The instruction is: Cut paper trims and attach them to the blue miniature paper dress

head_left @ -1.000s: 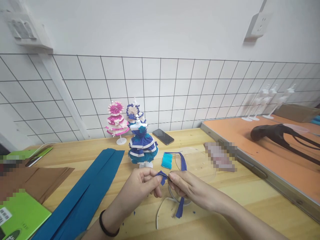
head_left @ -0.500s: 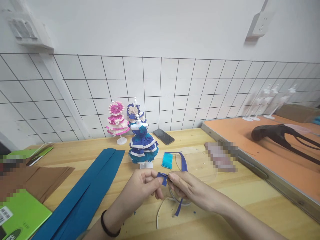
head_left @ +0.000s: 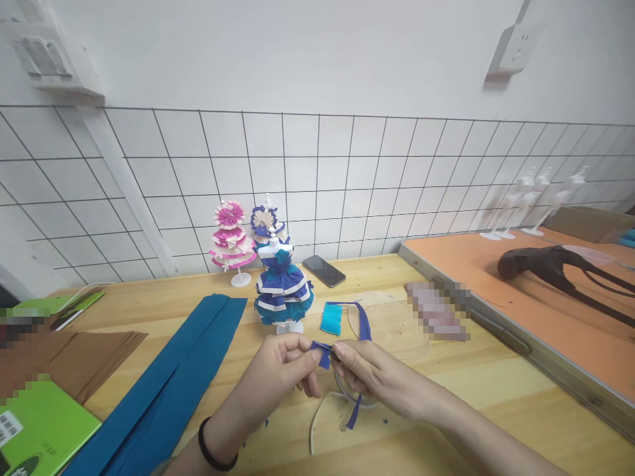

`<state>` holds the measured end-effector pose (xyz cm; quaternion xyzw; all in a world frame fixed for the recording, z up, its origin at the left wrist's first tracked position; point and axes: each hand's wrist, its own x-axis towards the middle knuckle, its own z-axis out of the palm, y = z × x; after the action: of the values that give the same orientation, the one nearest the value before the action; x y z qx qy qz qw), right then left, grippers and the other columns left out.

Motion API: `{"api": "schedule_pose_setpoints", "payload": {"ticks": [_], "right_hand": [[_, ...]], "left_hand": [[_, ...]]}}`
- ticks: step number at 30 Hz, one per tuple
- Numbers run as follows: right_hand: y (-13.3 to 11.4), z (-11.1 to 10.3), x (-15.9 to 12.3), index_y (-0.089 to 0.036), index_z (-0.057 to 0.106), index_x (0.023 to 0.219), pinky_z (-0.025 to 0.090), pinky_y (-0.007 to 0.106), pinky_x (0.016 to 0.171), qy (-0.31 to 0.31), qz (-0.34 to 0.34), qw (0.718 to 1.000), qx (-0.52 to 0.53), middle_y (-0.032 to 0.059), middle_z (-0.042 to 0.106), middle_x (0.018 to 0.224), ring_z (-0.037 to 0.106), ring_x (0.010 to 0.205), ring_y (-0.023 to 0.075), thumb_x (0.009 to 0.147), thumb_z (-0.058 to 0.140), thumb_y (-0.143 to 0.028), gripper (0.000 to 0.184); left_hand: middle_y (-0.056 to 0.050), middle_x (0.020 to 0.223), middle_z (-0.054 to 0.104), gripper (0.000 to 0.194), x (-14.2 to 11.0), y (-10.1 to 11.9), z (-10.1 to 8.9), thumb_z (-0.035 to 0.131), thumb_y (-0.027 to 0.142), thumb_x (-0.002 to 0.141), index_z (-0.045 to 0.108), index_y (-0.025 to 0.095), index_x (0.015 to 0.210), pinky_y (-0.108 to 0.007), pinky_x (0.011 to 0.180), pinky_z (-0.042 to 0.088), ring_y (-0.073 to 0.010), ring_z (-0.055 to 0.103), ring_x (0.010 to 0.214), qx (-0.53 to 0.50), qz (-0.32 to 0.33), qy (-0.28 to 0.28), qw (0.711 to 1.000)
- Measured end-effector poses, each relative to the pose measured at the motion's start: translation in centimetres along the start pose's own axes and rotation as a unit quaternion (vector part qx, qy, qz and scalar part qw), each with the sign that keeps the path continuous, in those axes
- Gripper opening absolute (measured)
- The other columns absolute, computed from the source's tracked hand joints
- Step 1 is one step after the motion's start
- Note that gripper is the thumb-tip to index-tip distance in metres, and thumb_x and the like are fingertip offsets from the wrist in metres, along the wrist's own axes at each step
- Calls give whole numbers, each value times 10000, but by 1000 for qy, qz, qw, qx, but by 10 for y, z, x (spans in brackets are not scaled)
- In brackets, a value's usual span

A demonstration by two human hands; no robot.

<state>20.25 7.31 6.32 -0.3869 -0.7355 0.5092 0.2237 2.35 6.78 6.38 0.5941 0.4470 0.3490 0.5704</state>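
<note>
Wooden bench top [head_left: 496,396] runs under a white wall with a black wire grid [head_left: 347,185]. Far left: green booklet [head_left: 44,430] on brown paper [head_left: 84,357]. Next, a long teal paper sheet [head_left: 178,377]. Behind it, a pink paper dress [head_left: 231,238] and a blue paper dress [head_left: 282,284] on stands. Centre: left hand [head_left: 278,373] and right hand [head_left: 367,373] both pinch a dark blue paper strip [head_left: 324,354] just above the bench, fingers closed narrow. Right: orange board [head_left: 546,311].

Three paper dresses [head_left: 284,289], one phone [head_left: 324,271]
</note>
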Motion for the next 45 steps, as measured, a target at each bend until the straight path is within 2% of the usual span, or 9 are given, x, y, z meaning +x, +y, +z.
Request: {"api": "schedule_pose_setpoints", "payload": {"ticks": [7, 14, 36, 45], "right_hand": [[-1, 2, 1, -179, 363, 631, 239, 192, 427, -18, -10, 998, 53, -65, 279, 544, 241, 465, 64, 887, 207, -504, 442], [2, 2, 1, -177, 368, 636, 218, 188, 406, -22, -10, 996, 82, -71, 278, 529, 229, 451, 58, 893, 223, -486, 428], [2, 4, 2, -183, 362, 654, 224, 193, 423, 2, -16, 998, 63, -70, 276, 540, 232, 461, 65, 884, 212, -511, 428], [1, 6, 2, -185, 360, 650, 222, 196, 418, 12, -10, 998, 66, -73, 275, 521, 232, 451, 67, 876, 219, -526, 433]], "left_hand": [[3, 492, 608, 218, -2, 0, 2, 535, 352, 750, 573, 155, 664, -232, 538, 397, -116, 528, 490, 0, -15, -10, 1000], [-2, 496, 609, 242, -1, 2, 0, 519, 356, 766, 579, 152, 649, -228, 544, 395, -111, 521, 495, 1, 0, -6, 1000], [2, 484, 600, 284, -1, 1, 4, 518, 390, 753, 591, 160, 602, -241, 540, 371, -124, 513, 487, 16, -1, -4, 1000], [6, 488, 590, 304, 0, -5, 5, 515, 415, 756, 581, 157, 610, -245, 567, 375, -117, 506, 486, -29, -4, -20, 999]]}}
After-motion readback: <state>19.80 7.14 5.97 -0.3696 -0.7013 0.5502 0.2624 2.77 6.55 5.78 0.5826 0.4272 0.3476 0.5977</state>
